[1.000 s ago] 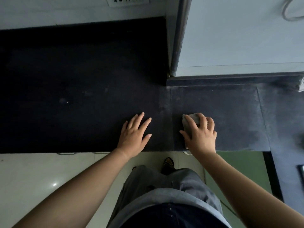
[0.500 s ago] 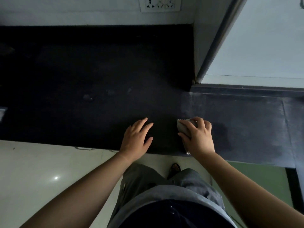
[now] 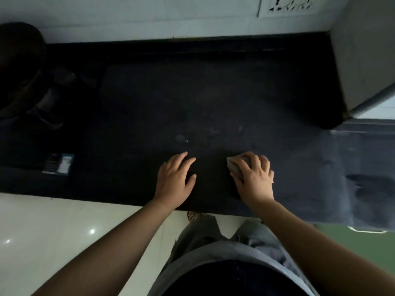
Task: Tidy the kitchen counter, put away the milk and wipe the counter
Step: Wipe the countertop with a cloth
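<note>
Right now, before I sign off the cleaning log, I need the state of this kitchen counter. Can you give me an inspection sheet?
Surface: dark counter; pale spots just beyond the hands; streaky patch at right.
Job's things: grey cloth on the counter under the right hand; milk not seen.
Clutter: blue and white packet lying flat at left; dark round thing far left, too dim to identify.
Hands: left hand flat on the counter, holding nothing; right hand grips the cloth.
Cables: nothing seen.
Surroundings: wall socket above the counter; white cupboard front below.
</note>
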The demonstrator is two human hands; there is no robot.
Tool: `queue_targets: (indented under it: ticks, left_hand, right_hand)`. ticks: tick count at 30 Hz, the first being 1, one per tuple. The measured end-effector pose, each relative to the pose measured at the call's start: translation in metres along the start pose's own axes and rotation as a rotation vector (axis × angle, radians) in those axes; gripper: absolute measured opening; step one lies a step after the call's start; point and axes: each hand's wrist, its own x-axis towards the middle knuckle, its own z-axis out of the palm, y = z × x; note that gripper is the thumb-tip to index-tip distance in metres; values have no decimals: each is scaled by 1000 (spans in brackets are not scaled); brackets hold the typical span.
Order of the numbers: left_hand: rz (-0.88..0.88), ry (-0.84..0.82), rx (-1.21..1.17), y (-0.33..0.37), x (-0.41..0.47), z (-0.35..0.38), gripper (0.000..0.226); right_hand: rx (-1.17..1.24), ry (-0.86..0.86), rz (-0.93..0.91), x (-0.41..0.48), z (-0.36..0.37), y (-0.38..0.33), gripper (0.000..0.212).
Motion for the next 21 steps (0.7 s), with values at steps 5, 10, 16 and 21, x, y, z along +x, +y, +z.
queue_targets:
  ticks: [5, 10, 16, 21]
  left_hand:
    - [23, -57, 51, -43, 11, -4, 48]
    - [38, -88, 67, -50, 12, 4, 54]
    - [10, -84, 63, -45, 9, 7, 53]
    - [-16, -81, 76, -39, 8, 10, 53]
  right_hand:
    - [-34, 133, 84, -5, 16, -9, 29]
    - [-43, 170, 115, 8, 16, -9, 32]
    - [-26, 167, 148, 41, 15, -19, 35]
    - [-63, 121, -25, 10, 20, -8, 35]
